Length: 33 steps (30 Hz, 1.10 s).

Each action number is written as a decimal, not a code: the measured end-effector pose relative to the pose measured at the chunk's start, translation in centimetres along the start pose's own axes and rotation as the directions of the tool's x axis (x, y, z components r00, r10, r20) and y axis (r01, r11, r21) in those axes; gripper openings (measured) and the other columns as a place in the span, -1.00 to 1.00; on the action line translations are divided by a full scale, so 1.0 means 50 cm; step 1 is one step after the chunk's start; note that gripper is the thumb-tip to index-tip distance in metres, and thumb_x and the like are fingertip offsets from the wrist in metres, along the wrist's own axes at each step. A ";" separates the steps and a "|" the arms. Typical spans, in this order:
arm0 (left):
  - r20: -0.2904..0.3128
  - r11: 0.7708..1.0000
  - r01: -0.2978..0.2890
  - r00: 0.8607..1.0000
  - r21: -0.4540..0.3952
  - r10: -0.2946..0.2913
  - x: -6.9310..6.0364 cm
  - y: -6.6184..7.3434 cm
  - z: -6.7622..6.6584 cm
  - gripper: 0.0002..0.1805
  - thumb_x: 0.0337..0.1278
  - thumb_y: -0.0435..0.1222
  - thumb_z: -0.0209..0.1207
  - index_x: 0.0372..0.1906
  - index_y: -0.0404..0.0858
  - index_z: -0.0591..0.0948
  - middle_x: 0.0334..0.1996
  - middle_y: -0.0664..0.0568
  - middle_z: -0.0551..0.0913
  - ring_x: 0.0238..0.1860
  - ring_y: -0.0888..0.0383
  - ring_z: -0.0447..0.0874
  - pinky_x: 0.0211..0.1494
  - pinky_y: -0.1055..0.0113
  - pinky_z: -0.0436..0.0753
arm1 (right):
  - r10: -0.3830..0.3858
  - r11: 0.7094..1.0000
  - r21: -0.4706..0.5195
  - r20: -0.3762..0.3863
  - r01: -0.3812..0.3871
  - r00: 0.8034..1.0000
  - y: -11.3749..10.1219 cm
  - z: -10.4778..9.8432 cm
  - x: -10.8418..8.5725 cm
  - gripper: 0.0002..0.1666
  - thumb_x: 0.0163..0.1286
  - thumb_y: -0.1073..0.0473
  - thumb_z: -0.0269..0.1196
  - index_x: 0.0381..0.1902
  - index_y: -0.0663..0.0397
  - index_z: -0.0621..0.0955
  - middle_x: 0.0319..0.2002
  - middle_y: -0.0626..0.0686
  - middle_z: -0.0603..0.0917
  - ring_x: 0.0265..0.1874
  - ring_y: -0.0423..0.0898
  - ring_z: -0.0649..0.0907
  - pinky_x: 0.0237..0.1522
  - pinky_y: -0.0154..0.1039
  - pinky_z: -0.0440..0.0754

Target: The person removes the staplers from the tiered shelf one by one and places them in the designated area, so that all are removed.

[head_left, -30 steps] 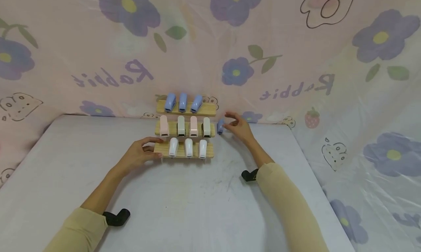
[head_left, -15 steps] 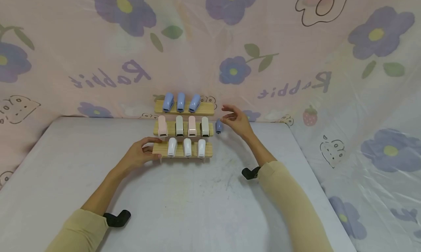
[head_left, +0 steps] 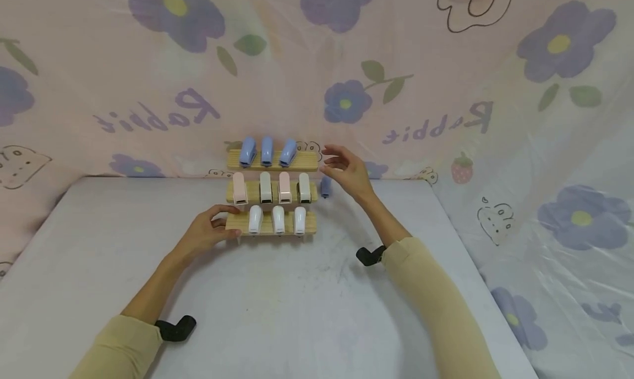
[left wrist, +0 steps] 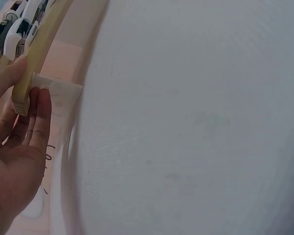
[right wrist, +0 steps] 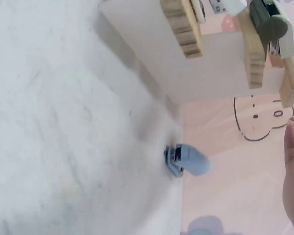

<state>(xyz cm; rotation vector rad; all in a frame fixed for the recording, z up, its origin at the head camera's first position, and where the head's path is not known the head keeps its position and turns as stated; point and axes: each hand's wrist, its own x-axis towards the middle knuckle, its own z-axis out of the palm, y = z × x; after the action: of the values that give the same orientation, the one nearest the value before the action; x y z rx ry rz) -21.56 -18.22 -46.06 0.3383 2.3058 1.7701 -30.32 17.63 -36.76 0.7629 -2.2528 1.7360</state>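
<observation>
Your left hand (head_left: 204,234) had its fingers clamped on the lowest shelf (head_left: 267,221), some partly hidden. Farther right, the blue stapler (head_left: 325,188) stood on the table (head_left: 277,302), its top unclear below your right hand (head_left: 348,171), thumb and fingers apart, cropped in its wrist view.

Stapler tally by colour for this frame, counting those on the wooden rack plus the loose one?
Blue staplers: 4, including the loose one on the table
Pink staplers: 2
Pale grey-green staplers: 2
White staplers: 3
Total: 11
</observation>
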 end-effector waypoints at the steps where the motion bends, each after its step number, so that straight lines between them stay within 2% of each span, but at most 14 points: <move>1: -0.002 1.000 -0.004 1.000 -0.005 0.004 0.001 0.000 0.001 -0.33 0.14 -0.36 0.39 0.32 -0.41 0.37 0.13 -0.43 0.56 0.00 0.20 0.65 -0.08 0.43 0.59 | -0.011 1.000 0.002 0.002 0.011 1.000 -0.004 0.002 0.003 -0.37 0.24 0.46 0.37 0.26 0.48 0.45 0.12 0.47 0.53 0.01 0.36 0.58 0.13 0.12 0.52; 9: -0.003 1.000 0.001 1.000 -0.018 -0.001 0.006 0.001 0.002 -0.33 0.15 -0.37 0.37 0.33 -0.42 0.36 0.16 -0.45 0.53 0.09 0.05 0.62 -0.07 0.44 0.60 | -0.054 0.999 0.005 0.033 0.054 0.998 -0.019 0.017 0.026 -0.37 0.22 0.49 0.37 0.24 0.50 0.45 0.10 0.47 0.55 0.01 0.35 0.57 0.13 0.11 0.52; 14: -0.011 1.000 0.020 1.000 -0.015 -0.020 0.004 -0.002 0.003 -0.32 0.14 -0.37 0.38 0.33 -0.40 0.37 0.13 -0.44 0.56 0.04 0.12 0.64 -0.08 0.44 0.60 | -0.069 0.997 0.021 0.057 0.068 0.996 -0.016 0.030 0.039 -0.37 0.21 0.49 0.37 0.24 0.49 0.46 0.10 0.45 0.56 0.02 0.35 0.58 0.14 0.06 0.53; 20: -0.012 1.000 0.022 1.000 -0.008 -0.022 0.004 -0.003 0.006 -0.31 0.14 -0.35 0.39 0.34 -0.39 0.37 0.12 -0.43 0.57 0.03 0.13 0.65 -0.08 0.44 0.60 | -0.030 0.999 0.042 0.089 0.026 0.996 -0.041 0.041 0.047 -0.38 0.22 0.50 0.36 0.24 0.54 0.44 0.14 0.49 0.52 0.10 0.38 0.55 0.18 0.11 0.49; 26: -0.017 0.999 0.039 0.999 -0.004 -0.039 0.001 -0.002 0.008 -0.30 0.14 -0.32 0.39 0.36 -0.36 0.37 0.13 -0.41 0.57 0.06 0.09 0.64 -0.06 0.44 0.59 | 0.020 0.997 0.064 0.159 -0.030 0.987 -0.048 0.056 0.055 -0.32 0.26 0.47 0.35 0.30 0.54 0.38 0.23 0.48 0.46 0.23 0.37 0.47 0.27 0.12 0.41; 29: -0.019 0.999 0.044 0.999 -0.002 -0.044 -0.001 -0.002 0.007 -0.29 0.14 -0.31 0.40 0.36 -0.35 0.37 0.14 -0.40 0.57 0.07 0.08 0.64 -0.06 0.44 0.59 | 0.029 0.999 0.038 0.165 -0.036 0.986 -0.044 0.063 0.061 -0.30 0.27 0.45 0.35 0.32 0.53 0.37 0.26 0.45 0.46 0.25 0.33 0.47 0.28 0.08 0.41; 33: -0.017 0.999 0.033 0.999 -0.014 -0.033 -0.002 -0.002 0.006 -0.30 0.15 -0.33 0.39 0.36 -0.36 0.37 0.13 -0.42 0.57 0.05 0.13 0.64 -0.07 0.44 0.59 | 0.032 0.999 -0.002 0.147 -0.032 0.989 -0.017 0.072 0.073 -0.28 0.25 0.44 0.37 0.34 0.46 0.38 0.29 0.39 0.46 0.28 0.27 0.47 0.30 0.04 0.40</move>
<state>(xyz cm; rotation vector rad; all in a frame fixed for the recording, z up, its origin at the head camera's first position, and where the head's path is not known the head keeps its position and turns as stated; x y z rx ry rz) -21.38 -18.00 -46.21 0.2820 2.2966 1.7787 -32.45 13.04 -35.45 0.8866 -2.3721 1.7472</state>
